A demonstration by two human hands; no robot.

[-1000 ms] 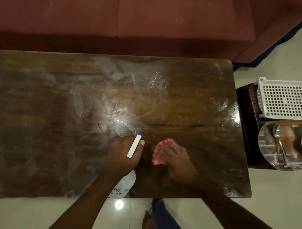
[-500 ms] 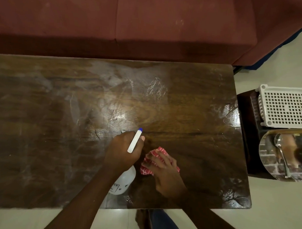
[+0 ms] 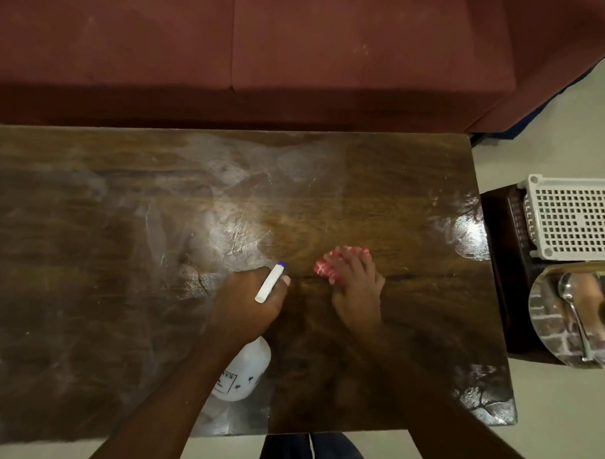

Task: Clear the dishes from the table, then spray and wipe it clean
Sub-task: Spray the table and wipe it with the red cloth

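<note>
Gripping spray bottle, nozzle pointing away, slightly right

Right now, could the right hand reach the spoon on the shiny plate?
Probably yes: nothing stands between the right hand and the spoon beside the table. But that hand presses the red cloth.

Only partly legible: black print ending in "ER" on the white spray bottle; smaller lines unreadable.
</note>
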